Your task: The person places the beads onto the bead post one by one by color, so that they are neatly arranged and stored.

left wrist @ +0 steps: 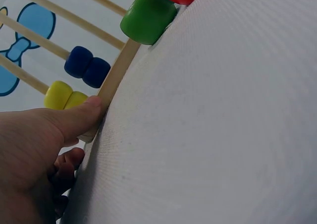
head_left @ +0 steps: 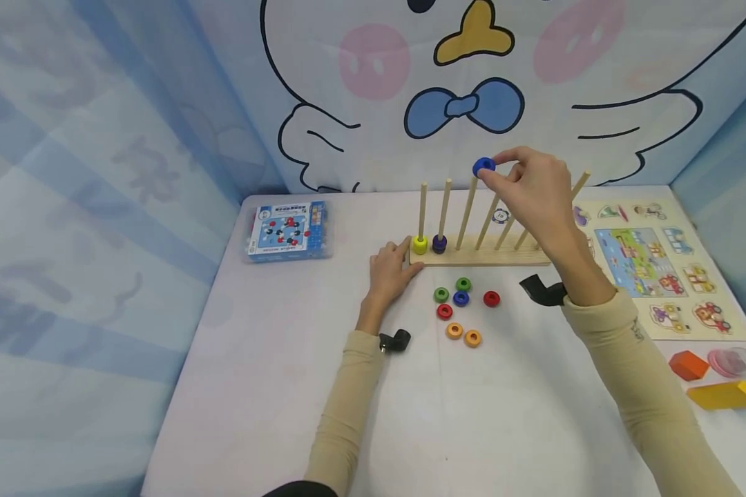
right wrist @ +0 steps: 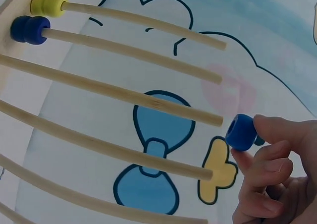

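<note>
Blue bead [right wrist: 241,133] is held up at the tip of the third peg [head_left: 465,215] from L; in the R wrist view it's seen just beside that tip, hole side turned toward it, though contact can't be told. It's pinched b/w thumb & index finger of the R hand [head_left: 531,193], by its outer wall, prob. so the hole is left unblocked; the other R fingers are folded in, prob. out of the way. The wooden base [head_left: 479,258] is gripped at its L end by the L hand [head_left: 388,274], thumb at the front edge, prob. so sliding or tipping is prevented. The first two pegs [head_left: 423,210] are occupied by yellow beads [head_left: 419,246] & dark blue-purple beads [head_left: 439,244], two each, seated low. In front of the base, loose beads [head_left: 491,299] in green, blue, red & orange are laid, prob. for easy reach. Farther out, a blue-labelled box [head_left: 289,235] is set at L, w/ a puzzle board [head_left: 643,262], orange block [head_left: 688,366] & yellow block [head_left: 724,396] at R, prob. parked aside so neither hand is obstructed.
</note>
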A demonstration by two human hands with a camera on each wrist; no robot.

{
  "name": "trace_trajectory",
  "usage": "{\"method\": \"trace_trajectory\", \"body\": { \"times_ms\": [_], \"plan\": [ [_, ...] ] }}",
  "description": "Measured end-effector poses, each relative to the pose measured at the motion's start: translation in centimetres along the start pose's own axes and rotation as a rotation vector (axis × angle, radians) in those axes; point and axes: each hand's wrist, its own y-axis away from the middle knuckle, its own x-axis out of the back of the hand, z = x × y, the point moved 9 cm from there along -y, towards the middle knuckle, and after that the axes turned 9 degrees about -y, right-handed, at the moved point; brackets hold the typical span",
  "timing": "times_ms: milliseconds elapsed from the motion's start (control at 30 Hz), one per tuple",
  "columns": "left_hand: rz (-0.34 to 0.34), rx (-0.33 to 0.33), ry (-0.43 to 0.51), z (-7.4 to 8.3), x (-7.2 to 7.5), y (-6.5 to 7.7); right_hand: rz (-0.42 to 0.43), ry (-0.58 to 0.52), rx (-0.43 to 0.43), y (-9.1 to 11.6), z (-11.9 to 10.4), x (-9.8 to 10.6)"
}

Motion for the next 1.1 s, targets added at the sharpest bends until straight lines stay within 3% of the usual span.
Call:
{"method": "trace_trajectory", "body": {
  "times_ms": [233, 433, 533, 800, 933, 1100],
  "plan": [
    [0.002, -0.009, -0.002, 0.4, 0.0, -0.4, -0.027, 0.005, 0.003, 0.0, 1.1, -1.3],
    [0.011, -0.012, -0.010, 0.4, 0.3, -0.5, -0.012, -0.030, 0.011, 2.2, 2.3, -1.8],
    [0.005, -0.005, -0.016, 0.2, 0.1, -0.5, -0.077, -0.059, -0.029, 4.5, 3.8, -3.5],
    [-0.006, 0.004, -0.012, 0.0, -0.2, -0.2, -0.367, -0.063, -0.138, 11.4, 9.0, -10.5],
    [-0.009, 0.011, -0.001, -0.1, -0.1, -0.1, -0.459, -0.032, -0.156, 13.2, 10.5, -12.4],
    [-0.015, 0.013, -0.003, 0.0, 0.0, -0.1, -0.484, -0.004, -0.150, 13.8, 11.0, -13.1]
  ]
}}
